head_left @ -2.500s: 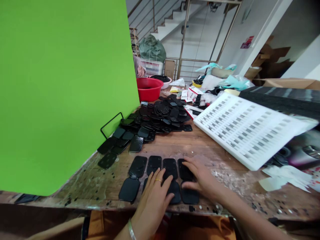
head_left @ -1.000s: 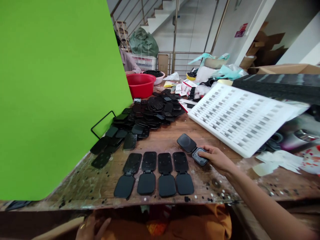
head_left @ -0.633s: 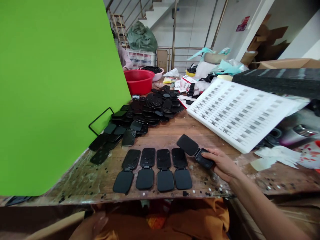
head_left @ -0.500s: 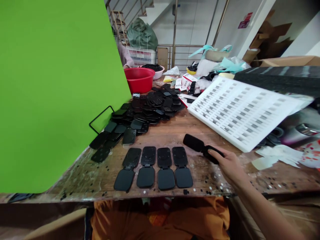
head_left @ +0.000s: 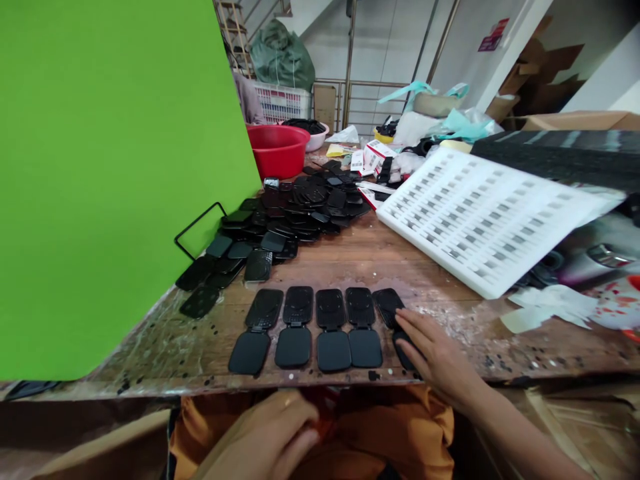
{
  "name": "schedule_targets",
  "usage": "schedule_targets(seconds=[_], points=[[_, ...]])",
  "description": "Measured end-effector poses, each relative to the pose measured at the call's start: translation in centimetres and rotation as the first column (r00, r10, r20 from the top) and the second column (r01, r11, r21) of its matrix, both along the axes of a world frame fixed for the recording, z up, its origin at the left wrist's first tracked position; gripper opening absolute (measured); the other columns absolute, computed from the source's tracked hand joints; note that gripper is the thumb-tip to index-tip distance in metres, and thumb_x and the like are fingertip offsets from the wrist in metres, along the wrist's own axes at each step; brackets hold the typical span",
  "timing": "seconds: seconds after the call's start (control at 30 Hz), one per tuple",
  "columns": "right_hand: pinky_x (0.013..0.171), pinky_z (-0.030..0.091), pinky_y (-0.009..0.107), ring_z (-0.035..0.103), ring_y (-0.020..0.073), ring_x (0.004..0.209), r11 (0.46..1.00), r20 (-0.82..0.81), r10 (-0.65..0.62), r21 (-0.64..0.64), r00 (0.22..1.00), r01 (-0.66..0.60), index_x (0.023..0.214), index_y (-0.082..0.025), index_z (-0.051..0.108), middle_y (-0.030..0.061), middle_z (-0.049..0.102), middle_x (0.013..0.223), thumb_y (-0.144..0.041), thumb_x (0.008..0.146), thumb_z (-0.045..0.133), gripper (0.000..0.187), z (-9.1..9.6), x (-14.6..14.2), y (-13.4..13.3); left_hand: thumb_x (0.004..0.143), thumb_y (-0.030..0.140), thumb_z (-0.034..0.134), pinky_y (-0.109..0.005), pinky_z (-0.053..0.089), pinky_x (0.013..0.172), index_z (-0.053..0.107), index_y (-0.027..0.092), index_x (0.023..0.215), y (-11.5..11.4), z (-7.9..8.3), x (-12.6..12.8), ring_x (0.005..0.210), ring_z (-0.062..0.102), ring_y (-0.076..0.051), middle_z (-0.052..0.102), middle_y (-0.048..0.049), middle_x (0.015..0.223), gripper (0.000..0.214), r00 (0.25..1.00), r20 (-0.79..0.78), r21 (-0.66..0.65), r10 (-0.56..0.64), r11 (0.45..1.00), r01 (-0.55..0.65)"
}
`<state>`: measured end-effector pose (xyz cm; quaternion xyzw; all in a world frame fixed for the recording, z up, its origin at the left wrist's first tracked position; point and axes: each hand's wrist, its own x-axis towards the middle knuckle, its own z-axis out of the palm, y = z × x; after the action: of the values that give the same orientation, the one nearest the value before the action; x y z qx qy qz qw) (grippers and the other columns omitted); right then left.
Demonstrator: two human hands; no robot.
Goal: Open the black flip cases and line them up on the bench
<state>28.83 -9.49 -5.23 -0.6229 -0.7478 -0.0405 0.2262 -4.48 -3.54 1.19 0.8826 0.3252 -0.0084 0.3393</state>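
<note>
Several black hinged cases (head_left: 330, 310) lie open in a neat row near the front edge of the wooden table (head_left: 360, 260). A further open case (head_left: 387, 303) lies slightly askew at the right end of the row. My right hand (head_left: 435, 353) rests on its lower half with fingers stretched out flat. My left hand (head_left: 270, 433) hovers below the table edge over orange cloth (head_left: 400, 433), seen from the back with bent fingers and hidden tips. It wears a ring.
A heap of black cases (head_left: 300, 213) fills the middle left of the table beside a green panel (head_left: 100, 167) and a black wire frame (head_left: 197, 230). A white slotted tray (head_left: 480, 213) leans at the right. A red basin (head_left: 277, 150) and another person's sleeve (head_left: 247, 97) are behind.
My right hand brought the open case from the right and laid it at the end of the row. My left hand has come up from my lap into view.
</note>
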Motion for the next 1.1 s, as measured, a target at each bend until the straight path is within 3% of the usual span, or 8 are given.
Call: schedule_targets(seconds=[0.1, 0.2, 0.3, 0.4, 0.73, 0.9, 1.0, 1.1], points=[[0.111, 0.034, 0.049, 0.032, 0.0247, 0.137, 0.993, 0.006, 0.062, -0.096, 0.998, -0.061, 0.143, -0.021, 0.037, 0.0098, 0.040, 0.146, -0.019, 0.095, 0.038, 0.049, 1.0, 1.7, 1.4, 0.096, 0.027, 0.042, -0.032, 0.044, 0.100, 0.059, 0.023, 0.114, 1.5, 0.8, 6.8, 0.118, 0.054, -0.018, 0.060, -0.0056, 0.123, 0.026, 0.984, 0.156, 0.293, -0.084, 0.956, 0.035], [0.115, 0.026, 0.050, 0.021, 0.0248, 0.141, 0.971, 0.064, 0.167, -0.186, 0.984, -0.153, 0.148, -0.022, 0.028, 0.0076, 0.029, 0.152, -0.025, 0.095, 0.042, 0.054, 1.2, 2.7, 2.8, 0.095, 0.030, 0.044, -0.044, 0.031, 0.113, 0.045, 0.017, 0.134, 2.9, -1.7, 11.4, 0.138, 0.031, -0.024, 0.041, -0.0111, 0.146, 0.041, 0.980, 0.157, 0.465, -0.121, 0.885, 0.035], [0.115, 0.024, 0.049, 0.021, 0.0242, 0.141, 0.958, 0.145, 0.210, -0.229, 0.967, -0.174, 0.150, -0.022, 0.017, 0.0080, 0.025, 0.153, -0.030, 0.095, 0.043, 0.062, 0.3, 2.5, 3.5, 0.096, 0.039, 0.039, -0.050, 0.026, 0.114, 0.039, 0.014, 0.139, 3.6, -4.3, 13.6, 0.139, 0.029, -0.027, 0.036, -0.0153, 0.148, 0.050, 0.992, 0.089, 0.483, -0.087, 0.875, 0.034], [0.113, 0.029, 0.049, 0.021, 0.0248, 0.141, 0.961, 0.223, 0.210, -0.227, 0.952, -0.159, 0.151, -0.019, 0.009, 0.0093, 0.022, 0.153, -0.031, 0.095, 0.041, 0.065, -0.8, 1.8, 3.5, 0.096, 0.040, 0.036, -0.052, 0.027, 0.113, 0.038, 0.010, 0.140, 3.5, -5.5, 14.0, 0.139, 0.029, -0.030, 0.034, -0.0183, 0.149, 0.053, 0.997, 0.037, 0.478, -0.072, 0.877, 0.046], [0.109, 0.034, 0.049, 0.028, 0.0274, 0.139, 0.986, 0.284, 0.155, -0.105, 0.946, -0.131, 0.152, -0.018, 0.006, 0.0097, 0.024, 0.152, -0.032, 0.093, 0.043, 0.070, -2.5, 0.7, 3.3, 0.091, 0.038, 0.046, -0.050, 0.031, 0.112, 0.035, 0.004, 0.141, 2.1, -6.5, 14.5, 0.140, 0.025, -0.032, 0.029, -0.0218, 0.149, 0.061, 1.000, 0.008, 0.508, -0.024, 0.861, 0.016], [0.103, 0.044, 0.050, 0.036, 0.0284, 0.135, 0.994, 0.253, 0.106, -0.029, 0.962, -0.102, 0.152, -0.022, 0.004, 0.0081, 0.031, 0.150, -0.033, 0.093, 0.041, 0.070, -2.4, 0.6, 3.3, 0.090, 0.039, 0.051, -0.053, 0.032, 0.111, 0.036, 0.006, 0.141, 2.1, -5.8, 14.4, 0.139, 0.026, -0.035, 0.030, -0.0225, 0.149, 0.063, 0.995, 0.094, 0.465, 0.016, 0.884, -0.058], [0.094, 0.051, 0.052, 0.042, 0.0302, 0.131, 0.993, 0.076, -0.013, 0.115, 0.997, 0.004, 0.151, -0.032, 0.012, 0.0058, 0.038, 0.147, -0.034, 0.092, 0.039, 0.065, -1.7, 0.6, 0.5, 0.087, 0.040, 0.055, -0.054, 0.030, 0.112, 0.035, 0.017, 0.142, 1.2, -5.0, 13.1, 0.141, 0.022, -0.034, 0.028, -0.0160, 0.152, 0.063, 0.978, 0.206, 0.402, -0.018, 0.913, -0.068], [0.081, 0.057, 0.046, 0.051, 0.0277, 0.121, 0.969, -0.049, -0.045, 0.242, 0.998, 0.055, 0.139, -0.051, 0.031, 0.0014, 0.050, 0.136, -0.043, 0.089, 0.050, 0.054, -1.3, 0.0, -3.8, 0.089, 0.039, 0.055, -0.045, 0.040, 0.107, 0.049, 0.027, 0.130, -0.5, -4.9, 11.1, 0.132, 0.039, -0.027, 0.043, -0.0101, 0.143, 0.043, 0.964, 0.242, 0.252, -0.113, 0.966, 0.050]])
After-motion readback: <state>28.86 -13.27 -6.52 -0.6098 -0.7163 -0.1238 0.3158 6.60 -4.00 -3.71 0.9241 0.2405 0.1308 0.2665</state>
